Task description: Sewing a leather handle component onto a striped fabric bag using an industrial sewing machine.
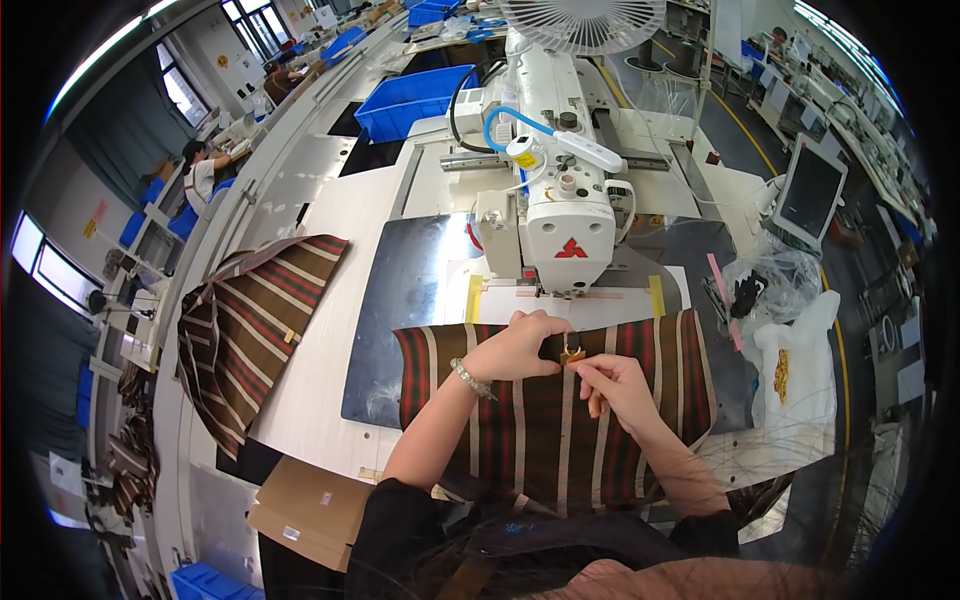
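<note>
A brown fabric panel with red, cream and dark stripes lies before me, its far edge under the sewing machine's head. My left hand, with a beaded bracelet at the wrist, rests on that far edge, fingers curled on the fabric. Between my hands sits a small gold-coloured metal fitting, by a dark patch at the edge. The thumb and index finger of my right hand pinch this fitting from the right; its other fingers curl under. Fine details of the fitting are partly covered by fingertips.
A white industrial sewing machine stands ahead. Another striped panel lies left. A pile of gold fittings rests on white wrapping at right, near clear plastic and a screen. A blue bin stands behind; a cardboard box, lower left.
</note>
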A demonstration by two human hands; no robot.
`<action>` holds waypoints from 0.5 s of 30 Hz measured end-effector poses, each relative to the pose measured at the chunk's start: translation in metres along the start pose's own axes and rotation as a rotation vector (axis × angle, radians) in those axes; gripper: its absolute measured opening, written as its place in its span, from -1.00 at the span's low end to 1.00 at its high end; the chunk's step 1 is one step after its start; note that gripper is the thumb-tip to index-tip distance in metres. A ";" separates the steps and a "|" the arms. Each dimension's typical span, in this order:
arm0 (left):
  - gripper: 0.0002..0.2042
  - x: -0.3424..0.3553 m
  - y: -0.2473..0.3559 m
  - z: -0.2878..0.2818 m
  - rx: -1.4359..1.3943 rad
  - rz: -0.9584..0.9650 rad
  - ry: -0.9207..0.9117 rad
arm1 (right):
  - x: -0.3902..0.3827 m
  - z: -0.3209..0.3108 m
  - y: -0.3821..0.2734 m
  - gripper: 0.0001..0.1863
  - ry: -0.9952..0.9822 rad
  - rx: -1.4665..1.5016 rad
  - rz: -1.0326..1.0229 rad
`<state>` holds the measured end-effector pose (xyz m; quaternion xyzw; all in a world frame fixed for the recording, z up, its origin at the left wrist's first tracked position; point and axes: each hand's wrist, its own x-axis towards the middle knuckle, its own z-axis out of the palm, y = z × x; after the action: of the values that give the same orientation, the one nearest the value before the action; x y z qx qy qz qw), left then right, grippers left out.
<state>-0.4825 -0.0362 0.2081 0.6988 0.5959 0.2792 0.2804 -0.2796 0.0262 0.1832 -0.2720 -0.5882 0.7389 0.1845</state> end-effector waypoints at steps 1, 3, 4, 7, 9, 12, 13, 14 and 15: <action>-0.60 0.000 0.000 0.001 0.002 0.000 -0.002 | 0.003 0.003 0.004 -0.81 0.014 0.135 0.069; -0.60 -0.001 0.000 0.004 0.048 -0.023 0.047 | 0.004 0.011 0.005 -0.78 0.066 0.348 0.172; -0.60 -0.002 0.000 0.006 0.049 -0.021 0.044 | 0.006 0.014 0.006 -0.78 0.069 0.350 0.170; -0.63 -0.004 -0.003 0.009 0.070 0.030 0.079 | 0.013 0.021 0.008 -0.82 0.112 0.614 0.209; -0.62 -0.005 -0.009 0.011 0.080 0.057 0.090 | 0.015 0.020 0.007 -0.82 0.104 0.581 0.185; -0.67 -0.007 -0.009 0.008 0.079 0.051 0.079 | 0.019 0.012 0.007 -0.84 0.077 0.434 0.133; -0.67 -0.007 -0.009 0.007 0.079 0.052 0.079 | 0.020 0.007 0.007 -0.85 0.056 0.321 0.107; -0.67 -0.008 -0.009 0.007 0.051 0.047 0.065 | 0.021 0.003 0.006 -0.85 0.057 0.320 0.107; -0.68 -0.008 -0.010 0.006 0.023 0.042 0.050 | 0.023 -0.001 0.004 -0.85 0.048 0.173 0.062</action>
<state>-0.4855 -0.0428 0.1966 0.7070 0.5912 0.2957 0.2515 -0.2971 0.0392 0.1748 -0.2909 -0.5087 0.7856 0.1984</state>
